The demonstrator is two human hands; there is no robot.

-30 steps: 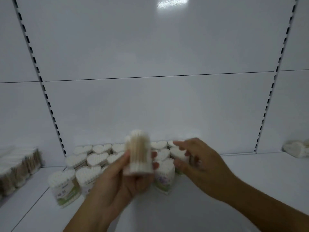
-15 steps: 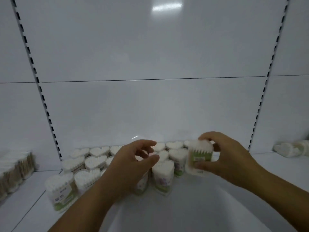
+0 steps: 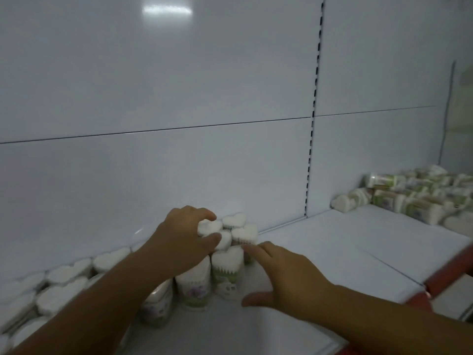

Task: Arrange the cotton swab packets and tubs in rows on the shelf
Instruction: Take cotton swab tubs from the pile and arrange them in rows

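Note:
Heart-shaped cotton swab tubs (image 3: 227, 267) with white tops and green-flowered labels stand upright in rows on the white shelf (image 3: 320, 252), running from the left edge to the middle. My left hand (image 3: 179, 242) reaches over the rows, its fingers and thumb curled round the top of one back-row tub (image 3: 208, 226). To the right of the front tubs, my right hand (image 3: 284, 280) hovers with fingers spread. It holds nothing, and its fingertips are close to the rightmost tub (image 3: 245, 235).
A loose pile of swab packets and tubs (image 3: 409, 198) lies on the neighbouring shelf at the far right. A slotted upright (image 3: 312, 149) divides the white back panels. The shelf's red front edge (image 3: 435, 285) runs at the lower right.
My right hand has let go of the tub it carried, which now stands among the rows. My left hand moved back onto a rear tub. The view swung right.

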